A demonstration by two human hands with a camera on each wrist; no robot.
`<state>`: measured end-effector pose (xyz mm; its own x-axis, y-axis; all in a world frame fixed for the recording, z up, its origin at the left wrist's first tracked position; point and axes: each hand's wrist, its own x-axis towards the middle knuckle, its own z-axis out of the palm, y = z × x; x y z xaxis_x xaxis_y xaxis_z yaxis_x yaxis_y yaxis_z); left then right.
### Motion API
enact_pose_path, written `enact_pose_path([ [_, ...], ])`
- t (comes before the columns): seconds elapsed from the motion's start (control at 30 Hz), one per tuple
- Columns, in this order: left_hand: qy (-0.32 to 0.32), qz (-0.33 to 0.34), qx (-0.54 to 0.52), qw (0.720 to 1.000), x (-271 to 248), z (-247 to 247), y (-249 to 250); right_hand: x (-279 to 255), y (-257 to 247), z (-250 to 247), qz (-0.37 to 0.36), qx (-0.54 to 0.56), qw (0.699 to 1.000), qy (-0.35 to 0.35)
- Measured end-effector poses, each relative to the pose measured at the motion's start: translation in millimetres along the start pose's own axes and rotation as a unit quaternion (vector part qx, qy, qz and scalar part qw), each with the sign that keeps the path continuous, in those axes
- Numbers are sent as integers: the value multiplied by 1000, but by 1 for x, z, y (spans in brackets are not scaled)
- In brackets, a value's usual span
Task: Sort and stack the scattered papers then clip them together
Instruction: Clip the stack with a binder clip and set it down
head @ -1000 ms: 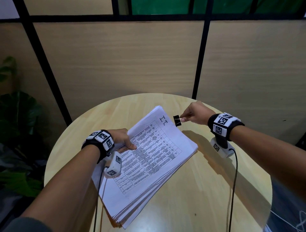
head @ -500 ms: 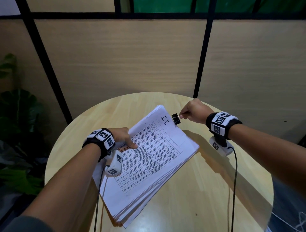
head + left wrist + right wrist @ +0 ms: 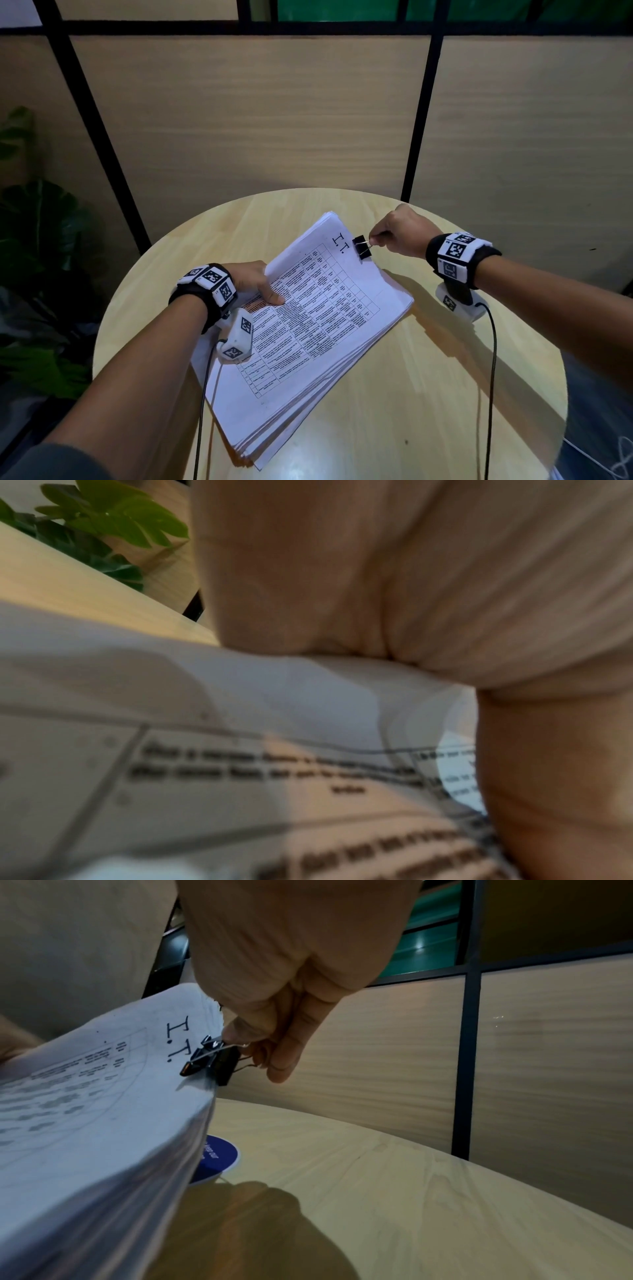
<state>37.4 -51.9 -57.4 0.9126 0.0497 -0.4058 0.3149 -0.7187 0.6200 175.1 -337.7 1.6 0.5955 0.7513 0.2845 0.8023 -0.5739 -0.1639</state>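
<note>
— What's the risk here?

— My right hand point(image 3: 399, 230) pinches the wire levers of the binder clip point(image 3: 362, 247), squeezed together, and the black body sits at the stack's far edge, just beside the handwritten "I.T." The stack of papers point(image 3: 318, 325) is thick and its near edges fan out unevenly. I judge the clip's mouth may bite only the top sheets. If I let the levers go too soon, it could snap off or leave the lower pages loose.

— And your other hand?

— My left hand point(image 3: 255, 279) grips the stack's left edge, thumb on top, holding it raised over the table point(image 3: 428, 394). If that loosens, the smooth sheets slide apart.

— How does it all feel?

— Thin, limp printed sheets with table grids; a hard, glossy clip with springy wire; a round, pale wooden top with a blue round sticker point(image 3: 219, 1154) under the stack.
</note>
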Motion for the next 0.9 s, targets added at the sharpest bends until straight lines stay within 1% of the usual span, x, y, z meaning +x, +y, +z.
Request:
enact_pose_path([
  [0.2, -12, 2, 3, 1000, -1, 0, 0, -4, -3, 3, -13, -18, 1000, -15],
  [0.27, -10, 6, 4, 1000, -1, 0, -1, -3, -5, -1, -13, -41, 998, -41],
  [0.4, -13, 3, -2, 1000, 0, 0, -3, 1, -9, -7, -44, -93, 989, -104],
  [0.47, -14, 3, -6, 1000, 1, -1, -3, 5, -8, -7, -55, -103, 984, -134],
  [0.53, -12, 1, -12, 1000, 0, -1, -4, 7, -5, -7, -51, -92, 983, -151],
  [0.6, -12, 3, -32, 999, -1, 0, -4, 6, -3, -5, -35, -50, 989, -134],
  [0.63, -15, 6, -45, 999, -2, 1, -4, 3, -2, -3, -18, -5, 994, -111],
  [0.67, -15, 5, -57, 998, -2, 1, -4, -1, 0, -1, 12, 67, 993, -92],
  [0.7, -13, 7, -65, 998, -4, 2, -3, -6, 2, 4, 56, 152, 983, -83],
  [0.73, -12, 6, -67, 998, -8, 2, -1, -13, 3, 10, 107, 229, 963, -90],
  [0.77, -9, 4, -65, 998, -10, 2, 0, -21, 4, 16, 157, 270, 943, -113],
  [0.8, -5, 4, -59, 998, -11, 2, 0, -31, 6, 21, 190, 285, 928, -148],
  [0.87, 10, 6, -51, 999, -15, 2, 1, -50, 13, 32, 215, 307, 901, -219],
  [0.9, 11, 12, -60, 998, -17, 2, 1, -58, 14, 37, 213, 338, 885, -237],
])
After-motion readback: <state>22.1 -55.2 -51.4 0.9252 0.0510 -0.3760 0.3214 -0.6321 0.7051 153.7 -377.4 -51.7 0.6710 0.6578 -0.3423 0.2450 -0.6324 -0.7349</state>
